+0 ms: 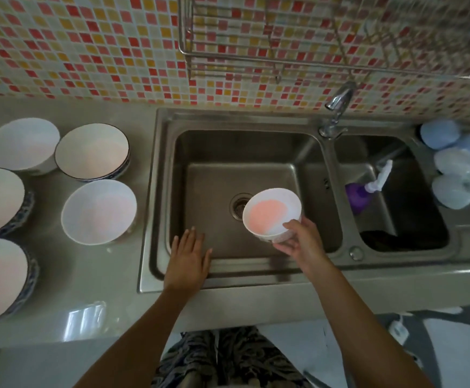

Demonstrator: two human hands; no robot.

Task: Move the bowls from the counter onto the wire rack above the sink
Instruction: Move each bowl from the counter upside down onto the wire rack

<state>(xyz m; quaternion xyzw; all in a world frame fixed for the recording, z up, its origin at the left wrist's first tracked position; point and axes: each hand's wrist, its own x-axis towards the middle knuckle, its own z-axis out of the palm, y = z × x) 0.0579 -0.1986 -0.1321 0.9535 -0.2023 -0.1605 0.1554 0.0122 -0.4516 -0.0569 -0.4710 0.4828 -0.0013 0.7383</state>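
Bowls (pixel 99 212) are seen on the worktop's left end, and one small bowl (pixel 272 212) is gripped at its near rim by the right hand (pixel 302 242) over the sink (pixel 155 208). The wire rack (pixel 256 40) is up and straight behind that bowl, so it probably must be lifted up and away. The left hand (pixel 187 257) is spread flat, holding nothing, at the sink's near edge.

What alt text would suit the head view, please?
A person's right hand holds a small white bowl over the steel sink; the left hand lies open on the sink's front edge. Five bowls wait on the counter, below an empty wire rack.
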